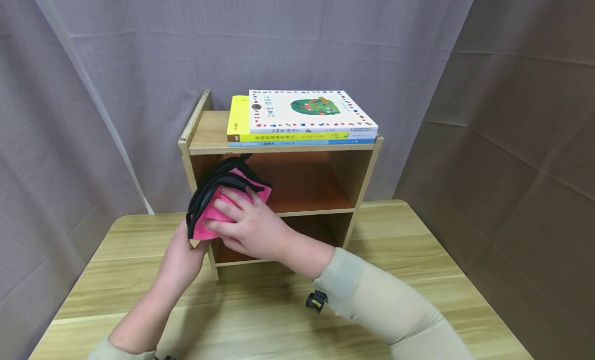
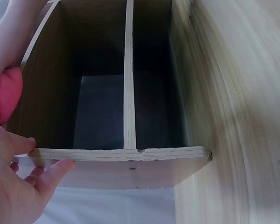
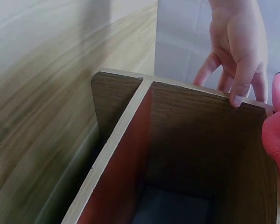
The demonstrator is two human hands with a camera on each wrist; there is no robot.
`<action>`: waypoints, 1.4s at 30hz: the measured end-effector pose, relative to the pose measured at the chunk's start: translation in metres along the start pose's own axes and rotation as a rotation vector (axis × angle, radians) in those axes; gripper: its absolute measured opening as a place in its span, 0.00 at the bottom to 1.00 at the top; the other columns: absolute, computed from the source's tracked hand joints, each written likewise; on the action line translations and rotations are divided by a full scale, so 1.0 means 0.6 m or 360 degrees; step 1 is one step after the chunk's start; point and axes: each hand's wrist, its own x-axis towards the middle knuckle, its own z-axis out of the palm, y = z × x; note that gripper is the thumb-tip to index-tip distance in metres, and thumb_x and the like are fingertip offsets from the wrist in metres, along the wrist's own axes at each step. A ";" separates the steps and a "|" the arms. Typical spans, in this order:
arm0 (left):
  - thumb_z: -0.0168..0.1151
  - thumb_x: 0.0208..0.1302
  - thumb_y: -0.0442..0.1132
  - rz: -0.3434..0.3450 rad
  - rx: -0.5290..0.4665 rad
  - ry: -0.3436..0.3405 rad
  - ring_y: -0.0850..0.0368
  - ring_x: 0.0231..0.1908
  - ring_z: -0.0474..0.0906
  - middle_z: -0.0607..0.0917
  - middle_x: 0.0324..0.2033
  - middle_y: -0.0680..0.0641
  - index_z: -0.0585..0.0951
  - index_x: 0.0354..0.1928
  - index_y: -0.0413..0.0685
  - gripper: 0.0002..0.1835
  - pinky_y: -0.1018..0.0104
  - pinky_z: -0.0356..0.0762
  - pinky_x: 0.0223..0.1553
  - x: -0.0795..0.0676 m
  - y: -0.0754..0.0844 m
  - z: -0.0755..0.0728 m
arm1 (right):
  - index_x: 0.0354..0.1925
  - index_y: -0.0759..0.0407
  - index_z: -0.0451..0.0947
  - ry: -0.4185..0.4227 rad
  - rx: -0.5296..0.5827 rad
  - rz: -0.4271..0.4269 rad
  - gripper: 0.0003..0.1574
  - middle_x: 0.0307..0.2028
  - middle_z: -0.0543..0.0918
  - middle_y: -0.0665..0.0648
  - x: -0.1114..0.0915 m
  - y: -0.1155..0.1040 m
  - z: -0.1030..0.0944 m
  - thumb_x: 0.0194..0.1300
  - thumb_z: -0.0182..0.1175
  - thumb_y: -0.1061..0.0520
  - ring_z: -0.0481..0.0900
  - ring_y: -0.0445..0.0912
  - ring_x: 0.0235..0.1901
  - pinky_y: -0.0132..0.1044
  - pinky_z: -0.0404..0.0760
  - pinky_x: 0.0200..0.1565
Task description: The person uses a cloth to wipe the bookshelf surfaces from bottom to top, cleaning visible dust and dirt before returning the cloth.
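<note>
A pink cloth with black edging [image 1: 218,207] is bunched at the left front edge of a small wooden shelf [image 1: 279,214]. My right hand [image 1: 251,223] holds it, with fingers spread over the pink side. In the left wrist view, a pink bulge of the cloth [image 2: 10,91] shows under that hand. Below the cloth, my left hand [image 1: 182,259] grips the shelf's left side panel. The left wrist view shows the left thumb and fingers on either side of the panel's front edge [image 2: 93,154]. Most of the right hand is outside the right wrist view.
Several books [image 1: 307,114] lie stacked on the shelf's top board, a white one uppermost. Two compartments open toward me beneath it. The shelf stands on a wooden table [image 1: 260,318], with grey curtains [image 1: 139,81] behind and at the sides.
</note>
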 end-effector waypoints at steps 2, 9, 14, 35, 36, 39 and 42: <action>0.57 0.69 0.31 -0.0036 0.0001 -0.0013 0.38 0.66 0.65 0.73 0.62 0.35 0.67 0.69 0.43 0.27 0.39 0.60 0.65 -0.001 0.001 -0.002 | 0.55 0.43 0.81 0.0001 0.0017 -0.0011 0.19 0.65 0.71 0.59 0.001 0.002 0.000 0.68 0.56 0.47 0.61 0.59 0.68 0.59 0.56 0.69; 0.57 0.69 0.29 -0.0126 -0.0048 -0.0059 0.37 0.64 0.69 0.71 0.65 0.38 0.64 0.72 0.52 0.31 0.39 0.67 0.60 0.000 0.003 -0.003 | 0.54 0.43 0.83 -0.0025 0.0011 0.0004 0.21 0.63 0.73 0.58 0.004 0.003 -0.002 0.61 0.64 0.48 0.63 0.56 0.67 0.54 0.65 0.66; 0.56 0.68 0.28 -0.0166 -0.0075 -0.0073 0.37 0.63 0.70 0.68 0.68 0.39 0.59 0.75 0.56 0.36 0.44 0.73 0.53 0.000 0.004 -0.002 | 0.51 0.41 0.83 -0.0065 -0.0043 0.0002 0.20 0.60 0.75 0.55 0.004 0.003 -0.003 0.59 0.68 0.46 0.66 0.54 0.64 0.50 0.75 0.57; 0.58 0.72 0.37 -0.0190 -0.0089 -0.0076 0.36 0.61 0.70 0.67 0.67 0.40 0.57 0.76 0.55 0.34 0.41 0.73 0.54 0.001 0.003 0.000 | 0.43 0.49 0.87 0.0186 0.0057 -0.0051 0.08 0.54 0.81 0.56 0.000 0.014 -0.018 0.65 0.67 0.51 0.73 0.54 0.59 0.40 0.75 0.59; 0.58 0.72 0.37 -0.0190 -0.0088 -0.0076 0.36 0.61 0.70 0.67 0.67 0.40 0.57 0.76 0.55 0.34 0.41 0.73 0.54 0.001 0.003 -0.001 | 0.43 0.49 0.86 0.0193 0.0062 -0.0054 0.08 0.54 0.81 0.56 0.000 0.014 -0.021 0.65 0.67 0.52 0.73 0.54 0.59 0.40 0.75 0.59; 0.58 0.72 0.38 -0.0185 -0.0079 -0.0073 0.37 0.61 0.70 0.67 0.68 0.40 0.57 0.76 0.58 0.34 0.41 0.74 0.52 0.001 0.003 -0.001 | 0.44 0.48 0.87 0.0214 0.0074 -0.0058 0.08 0.54 0.81 0.56 0.000 0.010 -0.031 0.66 0.66 0.51 0.73 0.53 0.59 0.40 0.78 0.54; 0.58 0.73 0.40 -0.0173 -0.0068 -0.0077 0.38 0.61 0.71 0.66 0.68 0.41 0.58 0.75 0.61 0.33 0.41 0.75 0.51 0.001 0.003 -0.001 | 0.44 0.48 0.86 0.0243 0.0072 -0.0076 0.09 0.54 0.81 0.56 0.001 0.004 -0.044 0.67 0.65 0.51 0.72 0.53 0.59 0.40 0.81 0.47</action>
